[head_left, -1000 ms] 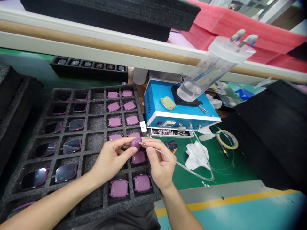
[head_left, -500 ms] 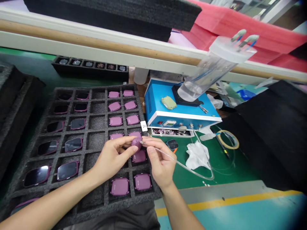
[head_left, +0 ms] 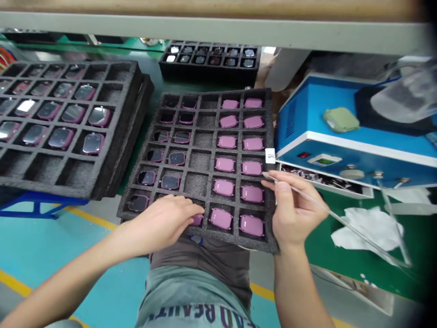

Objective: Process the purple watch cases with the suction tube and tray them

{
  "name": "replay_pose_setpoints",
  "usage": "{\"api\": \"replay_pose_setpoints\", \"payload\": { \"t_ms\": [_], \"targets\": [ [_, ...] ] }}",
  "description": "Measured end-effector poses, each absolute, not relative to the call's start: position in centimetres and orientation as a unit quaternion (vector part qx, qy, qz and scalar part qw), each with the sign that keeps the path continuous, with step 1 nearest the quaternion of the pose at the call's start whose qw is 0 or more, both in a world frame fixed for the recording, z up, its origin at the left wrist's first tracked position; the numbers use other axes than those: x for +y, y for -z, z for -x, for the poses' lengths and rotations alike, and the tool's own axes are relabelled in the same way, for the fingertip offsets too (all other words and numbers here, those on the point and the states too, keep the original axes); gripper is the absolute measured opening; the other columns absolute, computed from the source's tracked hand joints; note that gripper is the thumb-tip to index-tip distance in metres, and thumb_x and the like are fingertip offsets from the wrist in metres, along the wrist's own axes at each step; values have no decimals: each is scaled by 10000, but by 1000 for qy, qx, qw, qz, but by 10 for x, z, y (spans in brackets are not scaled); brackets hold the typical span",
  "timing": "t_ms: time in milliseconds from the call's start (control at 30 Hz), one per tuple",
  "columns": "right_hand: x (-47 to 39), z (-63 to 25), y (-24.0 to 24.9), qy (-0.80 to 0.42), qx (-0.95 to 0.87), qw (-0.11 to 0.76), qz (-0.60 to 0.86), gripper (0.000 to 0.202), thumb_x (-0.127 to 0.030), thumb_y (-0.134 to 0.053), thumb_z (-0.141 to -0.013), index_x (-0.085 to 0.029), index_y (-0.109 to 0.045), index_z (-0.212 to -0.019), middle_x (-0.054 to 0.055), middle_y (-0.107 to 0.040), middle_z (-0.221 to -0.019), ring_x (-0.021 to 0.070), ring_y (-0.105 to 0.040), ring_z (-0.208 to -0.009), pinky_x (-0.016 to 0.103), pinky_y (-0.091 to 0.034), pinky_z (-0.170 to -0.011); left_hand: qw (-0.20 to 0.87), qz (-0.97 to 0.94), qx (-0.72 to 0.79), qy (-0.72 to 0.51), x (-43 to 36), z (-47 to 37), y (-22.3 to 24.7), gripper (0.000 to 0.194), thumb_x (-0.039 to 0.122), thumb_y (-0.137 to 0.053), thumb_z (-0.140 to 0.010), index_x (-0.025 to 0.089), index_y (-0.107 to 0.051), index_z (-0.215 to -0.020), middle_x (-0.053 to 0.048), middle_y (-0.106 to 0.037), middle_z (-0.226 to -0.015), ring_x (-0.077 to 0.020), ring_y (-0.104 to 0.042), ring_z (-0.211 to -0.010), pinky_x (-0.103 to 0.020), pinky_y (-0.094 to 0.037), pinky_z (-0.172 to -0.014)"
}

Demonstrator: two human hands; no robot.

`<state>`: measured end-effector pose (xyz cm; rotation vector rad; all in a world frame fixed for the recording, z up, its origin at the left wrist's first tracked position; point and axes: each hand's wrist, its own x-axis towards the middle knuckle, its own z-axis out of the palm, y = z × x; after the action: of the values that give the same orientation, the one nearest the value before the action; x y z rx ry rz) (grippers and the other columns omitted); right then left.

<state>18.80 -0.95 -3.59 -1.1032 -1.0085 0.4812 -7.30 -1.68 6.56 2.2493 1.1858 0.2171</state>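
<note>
My left hand (head_left: 167, 221) is curled over the near row of the black foam tray (head_left: 197, 182), its thumb and fingertips closed on a purple watch case (head_left: 197, 219) that is partly hidden. In my right hand (head_left: 298, 212), thumb and fingers pinch a thin clear tube (head_left: 344, 223) near its tip, at the tray's right edge. Purple cases (head_left: 223, 187) lie back up in the two right columns. In the left columns, watch cases with dark screens (head_left: 170, 181) face up. Most of the middle column's visible pockets are bare foam.
A blue dispensing machine (head_left: 327, 150) stands right of the tray, with a pale green watch case (head_left: 341, 119) on top. White tissue (head_left: 367, 228) lies on the green table. Another foam tray (head_left: 78, 168) of watches is stacked at left; a smaller one (head_left: 210, 68) sits behind.
My hands have parted. The left moved to the tray's near row, away from the case held at the tube's tip; the right still holds the tube. The view swung left and down.
</note>
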Motion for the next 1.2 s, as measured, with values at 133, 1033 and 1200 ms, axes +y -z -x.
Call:
{"api": "replay_pose_setpoints", "payload": {
  "t_ms": [133,1033,1200],
  "targets": [
    [-11,-188,35,-216,-444,710,502,118,-306,-760,-932,-198,-803,-951,63,-780,-948,209,-785,-872,358,-718,-692,180,-874,449,-42,-31,85,-60,283,173,-565,-1028,203,-784,-1203,-107,-800,-1195,-313,-735,-1093,-412,-545,-951],
    [-3,-191,40,-210,-481,693,494,124,-266,-664,-1016,-248,-785,-1032,62,-832,-1057,248,-808,-1078,445,-696,-913,636,-551,413,-349,61,-36,2,282,251,-840,-802,127,-723,-1027,-98,-828,-963,-193,-791,-856,-321,-647,-821],
    [-3,-191,39,-212,-481,693,494,131,-224,-661,-1016,-253,-784,-1052,57,-830,-1070,243,-807,-1082,450,-693,-922,650,-538,403,-354,59,-34,0,265,232,-852,-795,136,-732,-1011,-79,-831,-952,-184,-790,-842,-307,-644,-810]
  ]
}}
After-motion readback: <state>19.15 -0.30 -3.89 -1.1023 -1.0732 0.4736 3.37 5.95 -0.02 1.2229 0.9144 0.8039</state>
